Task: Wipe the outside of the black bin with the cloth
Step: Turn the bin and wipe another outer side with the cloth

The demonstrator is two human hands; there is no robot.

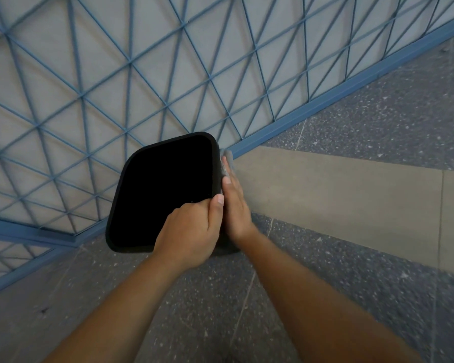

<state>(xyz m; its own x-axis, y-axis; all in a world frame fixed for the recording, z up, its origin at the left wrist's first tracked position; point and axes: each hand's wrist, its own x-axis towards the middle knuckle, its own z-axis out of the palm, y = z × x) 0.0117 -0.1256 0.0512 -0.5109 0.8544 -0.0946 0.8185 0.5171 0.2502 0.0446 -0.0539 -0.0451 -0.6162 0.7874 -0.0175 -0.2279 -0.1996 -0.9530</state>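
Observation:
The black bin [131,176] stands on the floor in the corner, seen from above with its dark opening facing me. My left hand [192,229] grips the bin's near right rim, fingers curled over the edge. My right hand [235,205] lies flat with straight fingers against the bin's right outer wall, pressing a grey cloth [227,157] onto it. Only a small part of the cloth shows past the fingertips, near the bin's far right corner.
A blue metal lattice railing [126,82] runs behind and left of the bin, with its blue base rail [351,86] along the floor. The floor is speckled grey stone [247,297] with a tan band [338,192] to the right.

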